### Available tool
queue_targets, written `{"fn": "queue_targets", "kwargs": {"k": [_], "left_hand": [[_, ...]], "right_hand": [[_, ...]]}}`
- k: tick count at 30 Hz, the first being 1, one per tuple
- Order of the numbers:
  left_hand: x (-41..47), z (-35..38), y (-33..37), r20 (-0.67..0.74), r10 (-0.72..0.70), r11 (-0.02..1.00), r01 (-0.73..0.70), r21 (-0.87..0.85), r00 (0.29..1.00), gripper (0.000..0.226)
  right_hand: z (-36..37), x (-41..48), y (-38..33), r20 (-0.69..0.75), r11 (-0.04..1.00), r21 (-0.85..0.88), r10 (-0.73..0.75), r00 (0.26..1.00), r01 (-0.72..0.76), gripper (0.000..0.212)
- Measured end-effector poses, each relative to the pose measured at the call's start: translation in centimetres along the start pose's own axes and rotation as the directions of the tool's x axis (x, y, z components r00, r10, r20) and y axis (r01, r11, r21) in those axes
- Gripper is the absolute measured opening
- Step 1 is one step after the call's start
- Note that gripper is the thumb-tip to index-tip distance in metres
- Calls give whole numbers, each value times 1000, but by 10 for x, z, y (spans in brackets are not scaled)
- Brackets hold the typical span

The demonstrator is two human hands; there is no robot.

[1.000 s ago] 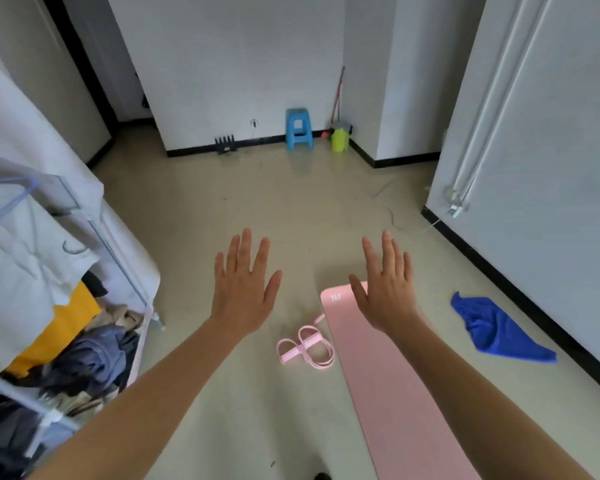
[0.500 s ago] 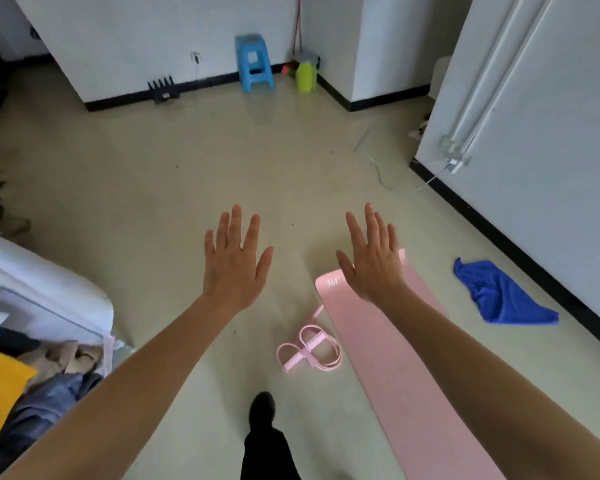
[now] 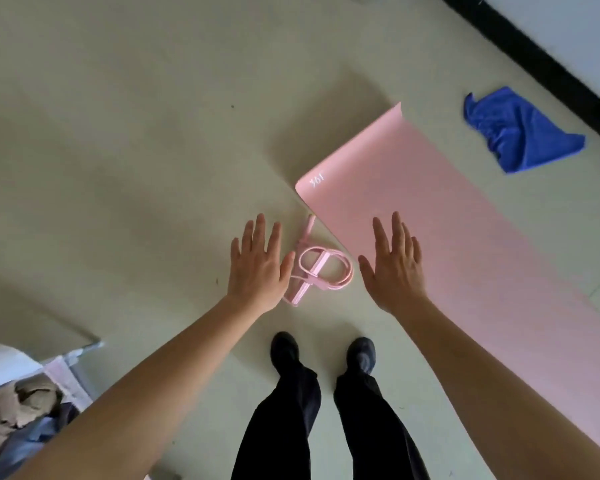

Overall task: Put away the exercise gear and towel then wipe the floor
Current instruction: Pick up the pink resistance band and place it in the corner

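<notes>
Hands remain open and empty, left hand (image 3: 257, 268) and right hand (image 3: 395, 271) now flanking the pink resistance band (image 3: 317, 270) beside the yoga mat (image 3: 447, 220), so gear pickup seems about to start.

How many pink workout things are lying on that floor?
2. The pink mat lies unrolled at right; the pink pull band lies coiled beside its left edge. More may lie outside the view.

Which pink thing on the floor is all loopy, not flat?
The pink pedal resistance band, coiled in loops on the floor, seen between the left hand and right hand. The pink yoga mat beside it lies spread flat.
</notes>
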State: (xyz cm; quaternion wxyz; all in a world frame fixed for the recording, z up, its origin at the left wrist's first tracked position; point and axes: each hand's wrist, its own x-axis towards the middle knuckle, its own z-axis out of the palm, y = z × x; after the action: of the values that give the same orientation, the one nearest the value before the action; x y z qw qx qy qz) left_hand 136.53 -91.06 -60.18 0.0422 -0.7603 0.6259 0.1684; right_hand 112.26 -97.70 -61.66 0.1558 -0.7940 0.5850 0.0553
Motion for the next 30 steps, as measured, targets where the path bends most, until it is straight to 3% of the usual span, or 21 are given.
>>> {"fn": "queue_targets", "kwargs": {"k": [11, 15, 17, 20, 24, 30], "left_hand": [[91, 400, -37, 384, -37, 999, 45, -12, 922, 66], [121, 497, -46, 360, -124, 961, 203, -189, 925, 55], [139, 528, -46, 259, -228, 912, 299, -279, 939, 40], [166, 555, -47, 213, -397, 854, 445, -269, 893, 27], [184, 574, -52, 244, -494, 812, 543, -214, 834, 30], [154, 534, -34, 344, -582, 638, 676, -368, 737, 35]], "right_hand": [[386, 60, 50, 322, 998, 30, -53, 945, 46, 77], [485, 76, 60, 361, 994, 106, 1, 932, -42, 79], [522, 83, 65, 357, 991, 132, -14, 934, -36, 80], [566, 88, 70, 336, 992, 126, -49, 940, 7, 79], [598, 85, 68, 103, 999, 44, -22, 994, 18, 60], [538, 66, 71, 67, 988, 152, -2, 998, -8, 52]]}}
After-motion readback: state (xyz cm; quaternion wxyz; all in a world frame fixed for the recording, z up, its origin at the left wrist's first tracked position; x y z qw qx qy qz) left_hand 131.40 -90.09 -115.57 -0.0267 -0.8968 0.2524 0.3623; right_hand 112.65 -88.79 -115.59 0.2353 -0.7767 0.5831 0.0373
